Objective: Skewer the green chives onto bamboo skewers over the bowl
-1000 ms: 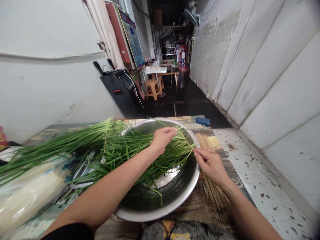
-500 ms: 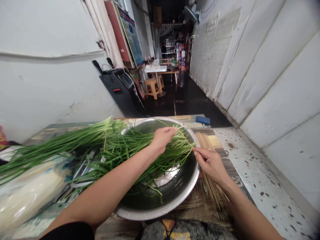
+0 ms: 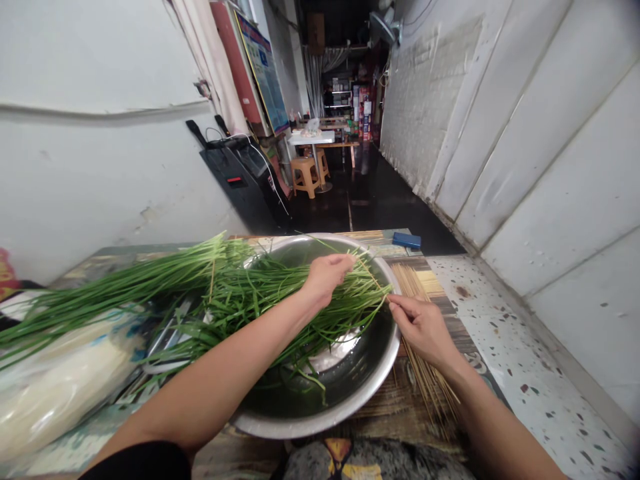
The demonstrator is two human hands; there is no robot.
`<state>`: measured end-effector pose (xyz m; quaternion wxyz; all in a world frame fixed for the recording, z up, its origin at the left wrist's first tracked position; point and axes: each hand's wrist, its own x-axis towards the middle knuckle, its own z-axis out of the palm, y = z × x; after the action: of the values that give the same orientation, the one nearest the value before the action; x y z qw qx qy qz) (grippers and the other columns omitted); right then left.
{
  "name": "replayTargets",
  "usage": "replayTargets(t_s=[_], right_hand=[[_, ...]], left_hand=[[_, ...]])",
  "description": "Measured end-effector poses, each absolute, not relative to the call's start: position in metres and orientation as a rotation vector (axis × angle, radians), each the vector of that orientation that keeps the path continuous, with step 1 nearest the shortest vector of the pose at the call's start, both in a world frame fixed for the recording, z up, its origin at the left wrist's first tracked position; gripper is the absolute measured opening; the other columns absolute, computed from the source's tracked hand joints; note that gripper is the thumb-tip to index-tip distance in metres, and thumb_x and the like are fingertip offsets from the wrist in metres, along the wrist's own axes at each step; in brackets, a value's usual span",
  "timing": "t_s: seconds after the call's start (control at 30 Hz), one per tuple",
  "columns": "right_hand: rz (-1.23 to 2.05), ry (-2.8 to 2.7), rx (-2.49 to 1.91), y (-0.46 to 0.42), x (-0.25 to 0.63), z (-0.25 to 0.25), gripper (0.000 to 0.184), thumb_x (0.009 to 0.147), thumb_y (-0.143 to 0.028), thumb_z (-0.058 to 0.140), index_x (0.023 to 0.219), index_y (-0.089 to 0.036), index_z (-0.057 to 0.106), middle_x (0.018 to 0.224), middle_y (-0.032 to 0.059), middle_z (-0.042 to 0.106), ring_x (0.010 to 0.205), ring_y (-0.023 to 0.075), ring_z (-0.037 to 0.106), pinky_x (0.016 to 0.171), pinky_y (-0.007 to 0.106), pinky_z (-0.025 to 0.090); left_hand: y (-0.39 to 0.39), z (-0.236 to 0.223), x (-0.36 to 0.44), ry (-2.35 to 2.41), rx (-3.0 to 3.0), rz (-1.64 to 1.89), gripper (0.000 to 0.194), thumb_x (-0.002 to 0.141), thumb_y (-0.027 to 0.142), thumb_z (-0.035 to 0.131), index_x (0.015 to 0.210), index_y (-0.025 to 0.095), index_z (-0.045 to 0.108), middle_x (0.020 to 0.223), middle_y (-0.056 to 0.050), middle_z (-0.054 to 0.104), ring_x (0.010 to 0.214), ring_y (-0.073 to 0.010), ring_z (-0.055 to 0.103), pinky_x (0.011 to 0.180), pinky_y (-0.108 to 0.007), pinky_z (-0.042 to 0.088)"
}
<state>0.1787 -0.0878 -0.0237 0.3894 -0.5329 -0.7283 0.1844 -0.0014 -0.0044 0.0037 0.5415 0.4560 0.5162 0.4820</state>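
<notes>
1. Greens [image 3: 270, 283] in the basin [image 3: 300, 431], by the far edge of the worktop [image 3: 387, 410]
2. Left hand [image 3: 327, 275] pinches their pale ends
3. Skewer [image 3: 373, 279] crosses those ends
4. Right hand [image 3: 423, 327] pinches the skewer's near end
5. Sticks [image 3: 425, 383] near the worktop's right edge

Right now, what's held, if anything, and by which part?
Right hand: thin stick, by its near end. Left hand: green stems, apparently near their pale ends.
</notes>
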Motion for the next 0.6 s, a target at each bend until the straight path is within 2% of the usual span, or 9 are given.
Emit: replayTargets(t_s=[0.23, 0.43, 0.6], right_hand=[[0.5, -1.844, -1.395, -0.088, 0.178, -0.025, 0.029, 0.086, -0.027, 0.044, 0.092, -0.02, 0.071, 0.057, 0.0024, 0.063, 0.074, 0.0205, 0.063, 0.071, 0.031, 0.049], [0.503, -1.837, -1.406, -0.091, 0.177, -0.024, 0.029, 0.086, -0.026, 0.044, 0.092, -0.019, 0.071, 0.06, 0.003, 0.064, 0.074, 0.0207, 0.064, 0.07, 0.031, 0.05], [0.533, -1.79, -1.382, -0.09, 0.174, -0.022, 0.028, 0.087, -0.027, 0.043, 0.093, -0.02, 0.07, 0.067, 0.0028, 0.067, 0.076, 0.0196, 0.065, 0.072, 0.03, 0.05]], left_hand=[[-0.005, 0.001, -0.001, 1.267, 1.118, 1.156, 0.027, 0.062, 0.029, 0.07, 0.079, 0.009, 0.069, 0.06, 0.0, 0.056, 0.047, -0.0041, 0.034, 0.044, -0.02, 0.023], [-0.007, -0.002, 0.002, 1.32, 1.16, 1.235, 0.027, 0.06, 0.028, 0.072, 0.08, 0.01, 0.071, 0.067, -0.004, 0.065, 0.053, -0.0077, 0.046, 0.052, -0.022, 0.034], [-0.021, 0.0, 0.008, 1.239, 1.289, 1.059, 0.023, 0.06, 0.029, 0.073, 0.076, 0.012, 0.073, 0.065, -0.004, 0.066, 0.057, -0.0107, 0.052, 0.058, -0.024, 0.039]])
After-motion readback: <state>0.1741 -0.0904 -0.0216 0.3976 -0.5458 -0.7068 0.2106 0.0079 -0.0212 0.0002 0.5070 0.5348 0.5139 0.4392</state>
